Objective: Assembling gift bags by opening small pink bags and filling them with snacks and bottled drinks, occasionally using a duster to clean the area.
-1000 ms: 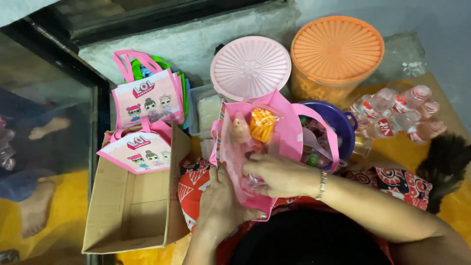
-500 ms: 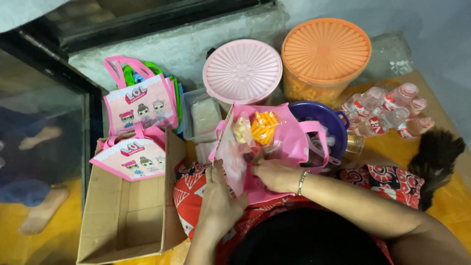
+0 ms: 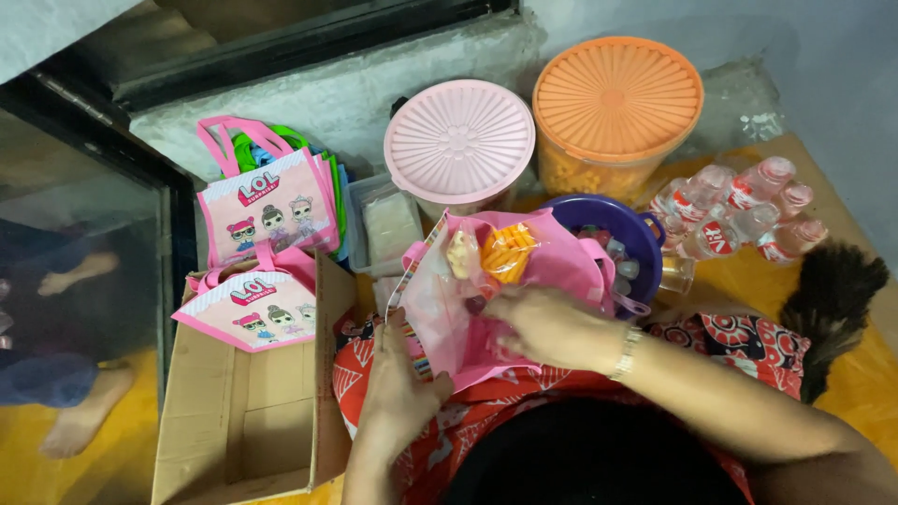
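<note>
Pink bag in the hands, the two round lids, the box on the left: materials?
Pink bag: looks like thin matte non-woven fabric; it creases softly under the left hand and right hand. Pink lid and orange lid: moulded plastic, radial ribs, slight sheen. Box: brown corrugated cardboard, dull, with folded flaps.

Lidded tubs [image 3: 459, 140]: I count 2
Pink printed bags [image 3: 268, 210]: 3
Water btls [image 3: 739, 210]: approx 8, overlapping
Cardboard box [image 3: 243, 421]: 1

Small wrapped snack packets [image 3: 494, 252], orange and pale, are being held inside a pink bag [image 3: 552, 271]; red-labelled bottles [image 3: 739, 210], possibly shrink-wrapped, are lying rightward.
</note>
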